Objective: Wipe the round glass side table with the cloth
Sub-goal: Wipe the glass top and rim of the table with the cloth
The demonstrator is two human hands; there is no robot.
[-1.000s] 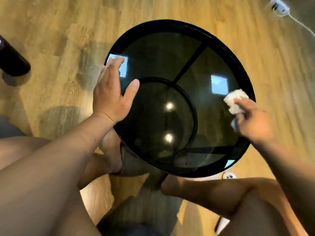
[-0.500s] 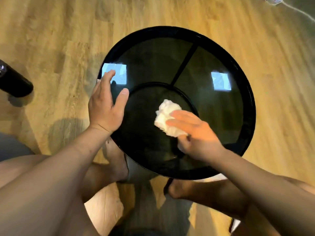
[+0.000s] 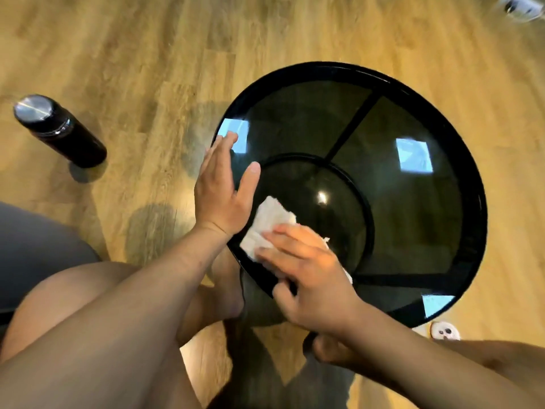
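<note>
A round side table [image 3: 460, 149] with a dark glass top and black rim stands on the wood floor in front of me. My left hand [image 3: 219, 190] lies flat on the glass at the table's left edge, fingers straight. My right hand [image 3: 306, 270] presses a crumpled white cloth [image 3: 269, 222] onto the glass at the near left part of the top, fingers spread over it. Part of the cloth is hidden under that hand.
A dark bottle with a metal cap [image 3: 59, 132] stands on the floor to the left. My bare knees and feet sit close under the near side of the table. A white plug [image 3: 519, 5] lies at the top right, a small white item [image 3: 444, 330] by the near rim.
My right hand has swept the cloth from the right rim across the middle to the near left of the glass. The left hand stays flat on the left edge.
</note>
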